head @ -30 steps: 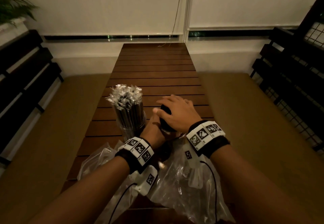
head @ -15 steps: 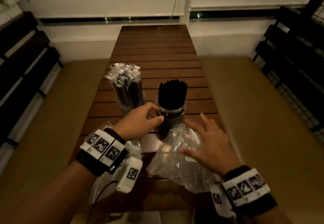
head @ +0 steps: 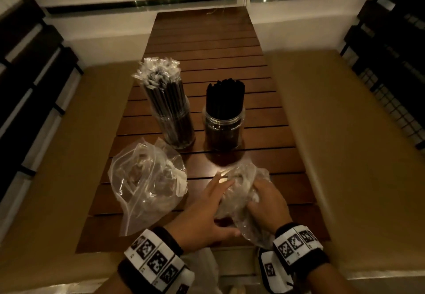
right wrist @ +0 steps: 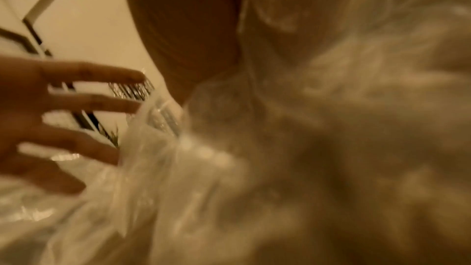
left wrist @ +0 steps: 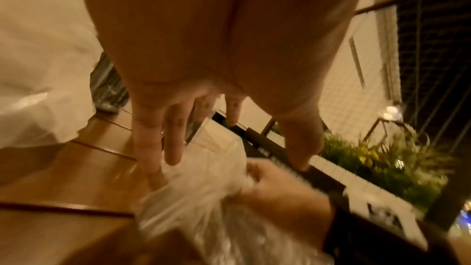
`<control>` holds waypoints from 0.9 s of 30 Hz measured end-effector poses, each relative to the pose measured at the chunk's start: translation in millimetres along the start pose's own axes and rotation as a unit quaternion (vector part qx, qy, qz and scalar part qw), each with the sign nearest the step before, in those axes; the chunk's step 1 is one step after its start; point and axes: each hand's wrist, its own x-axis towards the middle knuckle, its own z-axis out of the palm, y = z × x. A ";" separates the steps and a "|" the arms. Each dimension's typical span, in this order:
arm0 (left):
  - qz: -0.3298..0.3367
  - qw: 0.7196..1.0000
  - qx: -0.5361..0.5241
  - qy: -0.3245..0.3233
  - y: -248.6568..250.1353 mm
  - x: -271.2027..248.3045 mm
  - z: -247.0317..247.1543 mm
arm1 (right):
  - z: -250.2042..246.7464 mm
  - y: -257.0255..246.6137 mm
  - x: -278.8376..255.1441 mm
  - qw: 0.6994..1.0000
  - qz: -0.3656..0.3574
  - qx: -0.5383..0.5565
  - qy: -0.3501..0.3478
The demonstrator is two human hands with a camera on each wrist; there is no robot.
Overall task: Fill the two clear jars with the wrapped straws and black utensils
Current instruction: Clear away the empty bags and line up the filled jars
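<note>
Two clear jars stand mid-table in the head view. The left jar (head: 177, 128) is packed with wrapped straws (head: 161, 82); the right jar (head: 224, 130) is packed with black utensils (head: 225, 96). Both hands are nearer me, off the jars, at a crumpled clear plastic bag (head: 239, 178). My left hand (head: 204, 213) lies against the bag's left side with fingers straight (left wrist: 153, 148) and thumb spread. My right hand (head: 264, 199) has its fingers curled into the bag (left wrist: 203, 198) and grips it. The right wrist view is blurred, mostly bag (right wrist: 229, 168).
A second clear plastic bag (head: 147, 178) lies on the slatted wooden table (head: 207, 47) to the left of my hands. Tan benches (head: 333, 132) flank the table on both sides, with dark slatted backs. The table's near edge is just under my wrists.
A second ago both hands were at the utensil jar, the right one pressing on its top. Both have since drawn back toward me to the near bag, which the right hand has taken hold of.
</note>
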 end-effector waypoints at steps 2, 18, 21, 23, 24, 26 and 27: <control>-0.010 1.000 0.002 -0.027 -2.5 1.5 12.6 | -6.6 -9.3 -6.9 0.995 0.008 0.103 -0.002; 0.000 0.992 -0.051 0.113 19.7 27.1 -6.6 | -50.1 -43.2 -46.3 0.976 -0.091 0.197 -0.027; -0.034 0.992 -0.067 0.096 22.5 25.0 -8.5 | -49.2 -39.3 -54.5 0.978 -0.124 0.138 -0.090; -0.047 0.988 -0.118 0.082 27.8 20.8 -1.1 | -42.1 -40.8 -57.3 0.973 -0.149 0.144 -0.100; -0.052 0.982 -0.163 0.081 30.8 18.6 2.7 | -37.6 -40.0 -57.5 0.972 -0.160 0.156 -0.073; -0.053 0.966 -0.245 0.066 34.7 16.7 6.0 | -35.1 -36.2 -57.2 0.968 -0.152 0.199 -0.009; -0.045 0.964 -0.256 0.050 35.3 15.7 6.0 | -37.0 -33.4 -58.0 0.964 -0.141 0.224 0.014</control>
